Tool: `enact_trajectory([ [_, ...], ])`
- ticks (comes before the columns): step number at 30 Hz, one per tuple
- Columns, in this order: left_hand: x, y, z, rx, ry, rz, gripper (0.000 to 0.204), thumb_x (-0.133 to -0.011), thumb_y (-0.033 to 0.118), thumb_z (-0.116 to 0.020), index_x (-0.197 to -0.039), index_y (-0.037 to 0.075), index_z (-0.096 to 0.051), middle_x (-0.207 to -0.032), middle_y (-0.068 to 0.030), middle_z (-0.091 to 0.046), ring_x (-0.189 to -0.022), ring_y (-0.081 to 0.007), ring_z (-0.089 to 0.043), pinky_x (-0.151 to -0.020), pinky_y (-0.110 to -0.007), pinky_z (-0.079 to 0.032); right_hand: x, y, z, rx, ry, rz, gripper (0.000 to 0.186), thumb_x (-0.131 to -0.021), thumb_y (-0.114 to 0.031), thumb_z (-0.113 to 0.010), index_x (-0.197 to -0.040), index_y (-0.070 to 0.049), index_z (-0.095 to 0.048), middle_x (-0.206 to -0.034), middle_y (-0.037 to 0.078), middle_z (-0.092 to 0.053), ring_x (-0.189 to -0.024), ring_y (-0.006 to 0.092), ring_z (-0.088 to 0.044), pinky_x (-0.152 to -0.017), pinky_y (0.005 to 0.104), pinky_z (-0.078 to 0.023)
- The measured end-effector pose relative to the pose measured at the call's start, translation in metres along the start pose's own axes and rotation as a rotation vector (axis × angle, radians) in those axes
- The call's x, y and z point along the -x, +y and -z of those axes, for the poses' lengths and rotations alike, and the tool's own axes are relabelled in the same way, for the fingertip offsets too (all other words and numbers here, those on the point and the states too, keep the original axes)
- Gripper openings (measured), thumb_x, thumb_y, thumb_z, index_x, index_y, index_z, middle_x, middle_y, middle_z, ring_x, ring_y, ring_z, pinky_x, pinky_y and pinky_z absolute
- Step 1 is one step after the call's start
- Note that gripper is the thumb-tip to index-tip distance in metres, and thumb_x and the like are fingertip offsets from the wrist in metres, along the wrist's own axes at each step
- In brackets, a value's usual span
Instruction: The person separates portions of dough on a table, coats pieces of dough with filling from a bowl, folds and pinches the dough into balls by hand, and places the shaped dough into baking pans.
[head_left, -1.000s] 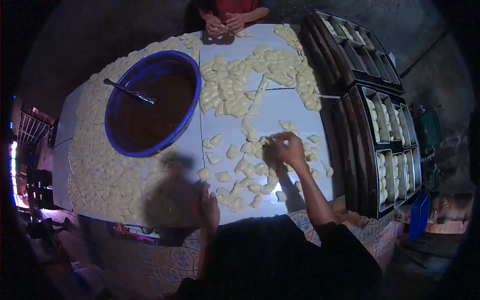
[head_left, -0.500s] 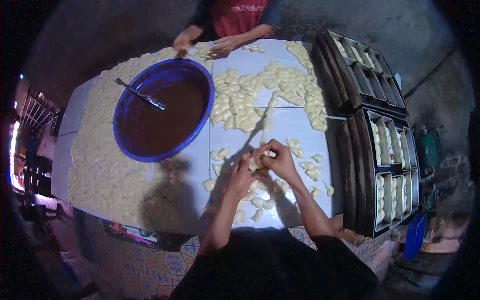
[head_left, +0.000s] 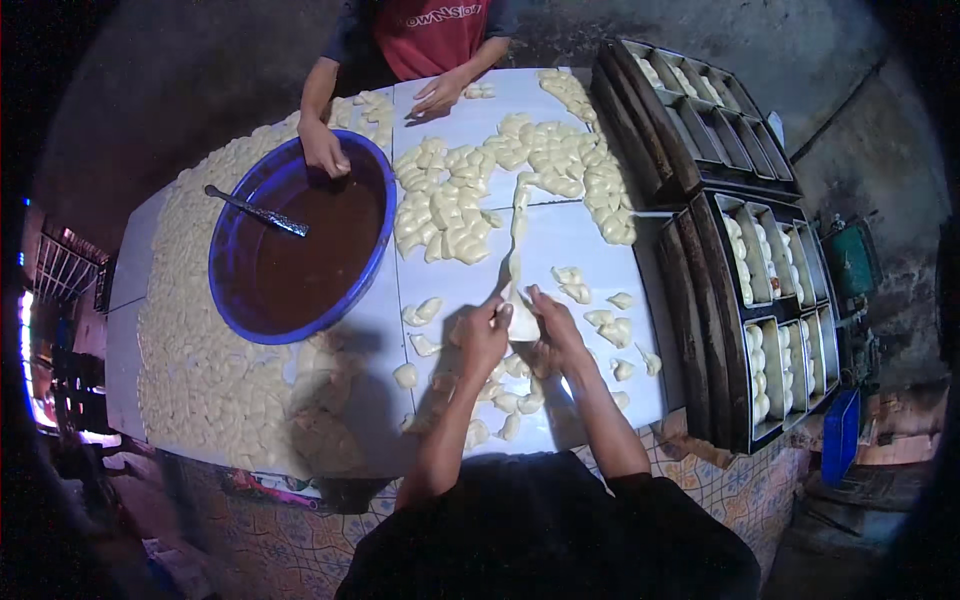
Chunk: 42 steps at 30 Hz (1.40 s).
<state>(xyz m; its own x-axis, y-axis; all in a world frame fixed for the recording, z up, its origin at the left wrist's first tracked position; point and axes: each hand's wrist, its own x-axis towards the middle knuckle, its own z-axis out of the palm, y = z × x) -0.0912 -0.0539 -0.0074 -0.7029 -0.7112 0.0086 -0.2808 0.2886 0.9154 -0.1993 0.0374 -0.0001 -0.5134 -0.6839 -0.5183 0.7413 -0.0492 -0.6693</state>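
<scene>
Between my hands is a pale, soft dough piece (head_left: 521, 322), its lower part spread flat and wide. A thin dough strip (head_left: 517, 235) runs from it across the white table (head_left: 450, 285) toward the far dough lumps. My left hand (head_left: 484, 340) pinches the piece's left edge, and my right hand (head_left: 557, 328) grips its right edge. Small loose dough pieces (head_left: 510, 400) lie under and around my wrists, partly hidden by my hands. Beyond them, a thick cluster of dough lumps (head_left: 450, 205) covers the middle of the table.
At left, a blue basin (head_left: 222, 295) holds brown filling (head_left: 320, 260) and a long metal utensil (head_left: 255, 212). Many flattened dough pieces (head_left: 200, 370) surround it. Opposite, a co-worker's hand (head_left: 325, 152) reaches over the basin. Stacked black-framed loaf pans (head_left: 745, 400), some with dough, stand at right.
My hands have drawn apart, and the dough between them now shows as a wide flat piece. The co-worker's hand on the left has moved from the table edge to over the basin.
</scene>
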Motion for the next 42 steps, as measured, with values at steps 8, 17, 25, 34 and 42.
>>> enact_trajectory([
  [8,-0.017,-0.026,0.007,0.822,0.336,0.414,0.014,-0.096,0.012,-0.051,-0.094,0.002,-0.061,-0.087,-0.0026,-0.056,-0.072,-0.0142,-0.056,-0.069,-0.031,-0.049,-0.036,0.021,0.025,0.004,0.007,-0.020,0.032,-0.089,-0.016,-0.065,-0.111,0.007,-0.062,-0.094,0.012,-0.067,-0.077,0.0186,-0.066,-0.068,0.0311,-0.054],
  [17,-0.070,-0.026,0.054,-0.439,0.087,0.204,0.045,-0.088,0.043,-0.061,-0.098,-0.001,-0.064,-0.106,-0.0224,-0.059,-0.105,-0.0362,-0.055,-0.093,-0.044,-0.040,0.019,-0.029,0.038,0.522,0.074,0.178,0.025,-0.091,-0.029,-0.063,-0.084,-0.006,-0.068,-0.066,-0.004,-0.053,-0.056,0.0043,-0.044,-0.049,0.0218,-0.033],
  [25,-0.019,0.002,0.026,-0.987,0.145,-0.097,0.080,-0.079,0.047,-0.069,-0.133,-0.005,-0.041,-0.138,-0.0358,-0.034,-0.131,-0.0570,-0.022,-0.103,-0.066,-0.019,0.025,-0.038,0.019,1.061,0.137,0.654,0.027,-0.080,-0.024,-0.067,-0.083,0.003,-0.064,-0.079,0.011,-0.061,-0.064,0.0179,-0.057,-0.061,0.0302,-0.045],
  [34,-0.021,0.004,0.012,-0.021,-0.223,-0.384,0.046,-0.077,0.000,-0.055,-0.122,0.006,-0.052,-0.113,-0.0217,-0.059,-0.109,-0.0387,-0.054,-0.093,-0.043,-0.042,0.047,-0.045,-0.028,1.133,-0.226,0.894,0.015,-0.072,0.001,-0.065,-0.086,0.005,-0.064,-0.100,0.012,-0.064,-0.095,0.0205,-0.063,-0.084,0.0292,-0.048],
  [42,-0.020,-0.071,0.041,0.164,0.102,-0.107,0.014,-0.086,0.008,-0.058,-0.098,0.001,-0.062,-0.079,-0.0123,-0.059,-0.073,-0.0222,-0.058,-0.064,-0.032,-0.045,0.010,-0.125,0.025,-0.540,-0.864,0.471,0.024,-0.082,-0.019,-0.061,-0.097,-0.002,-0.058,-0.099,0.013,-0.058,-0.095,0.0248,-0.057,-0.087,0.0348,-0.049],
])
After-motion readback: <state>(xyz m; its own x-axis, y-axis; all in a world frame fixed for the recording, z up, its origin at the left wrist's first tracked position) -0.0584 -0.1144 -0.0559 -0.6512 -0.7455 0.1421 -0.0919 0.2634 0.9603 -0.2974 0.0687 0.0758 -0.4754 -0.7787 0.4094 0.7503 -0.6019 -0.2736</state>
